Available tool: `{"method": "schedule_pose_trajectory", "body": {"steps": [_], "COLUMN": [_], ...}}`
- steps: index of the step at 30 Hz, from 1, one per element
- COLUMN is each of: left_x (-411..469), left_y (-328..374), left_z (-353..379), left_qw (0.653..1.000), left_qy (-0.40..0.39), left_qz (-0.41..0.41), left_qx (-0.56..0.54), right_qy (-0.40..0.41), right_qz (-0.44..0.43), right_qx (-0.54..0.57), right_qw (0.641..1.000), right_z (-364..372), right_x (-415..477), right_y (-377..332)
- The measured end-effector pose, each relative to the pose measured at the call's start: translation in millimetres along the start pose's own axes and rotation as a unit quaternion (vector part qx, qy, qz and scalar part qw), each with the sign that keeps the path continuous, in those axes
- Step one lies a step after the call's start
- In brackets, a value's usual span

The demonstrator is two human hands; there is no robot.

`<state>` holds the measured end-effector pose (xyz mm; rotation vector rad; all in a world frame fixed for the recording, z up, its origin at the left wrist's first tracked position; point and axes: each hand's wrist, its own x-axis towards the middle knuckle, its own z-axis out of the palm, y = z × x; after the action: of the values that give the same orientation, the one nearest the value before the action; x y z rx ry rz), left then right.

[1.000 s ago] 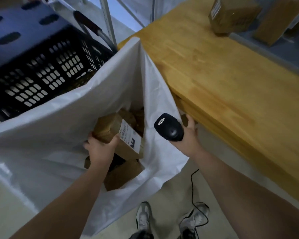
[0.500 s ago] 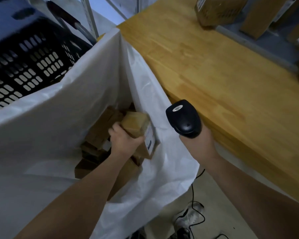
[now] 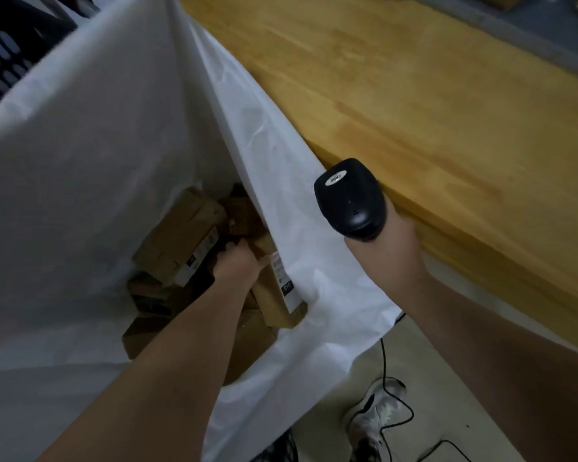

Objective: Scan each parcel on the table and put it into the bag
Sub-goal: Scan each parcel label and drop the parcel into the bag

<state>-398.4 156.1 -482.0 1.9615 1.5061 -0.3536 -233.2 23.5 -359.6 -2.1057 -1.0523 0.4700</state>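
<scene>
Left hand — gripping cardboard parcel, crinkled bag

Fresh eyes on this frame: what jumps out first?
The big white bag fills the left half, with brown parcels piled in its bottom; the left hand reaches deep inside and holds a labelled parcel against the bag's right wall. To the right, the right hand grips a black scanner beside the edge of the wooden table.
</scene>
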Motion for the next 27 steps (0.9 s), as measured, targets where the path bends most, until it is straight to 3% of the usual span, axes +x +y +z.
{"method": "schedule_pose_trajectory", "body": {"steps": [2, 9, 13, 21, 27], "left_x": [-9, -74, -123, -166, -181], "left_y": [0, 12, 39, 168, 288], "left_z": [1, -47, -87, -162, -171], "left_qw": [0.999, 0.984, 0.978, 0.959, 0.940], "left_qy": [0.029, 0.116, 0.144, 0.161, 0.155], "left_qz": [0.014, 0.034, 0.064, 0.198, 0.282], "left_qx": [0.012, -0.133, -0.139, -0.124, -0.112], "right_qy": [-0.001, -0.043, -0.034, 0.038, 0.127], "right_qz": [0.005, 0.025, 0.043, 0.075, 0.134], "right_qx": [-0.005, -0.053, -0.068, -0.058, -0.019], "right_qw": [1.000, 0.997, 0.996, 0.995, 0.983], "right_z": [-3, -42, -81, -202, -298], "right_x": [-2, -11, -12, 4, 13], "right_y": [-2, -25, -43, -64, -28]}}
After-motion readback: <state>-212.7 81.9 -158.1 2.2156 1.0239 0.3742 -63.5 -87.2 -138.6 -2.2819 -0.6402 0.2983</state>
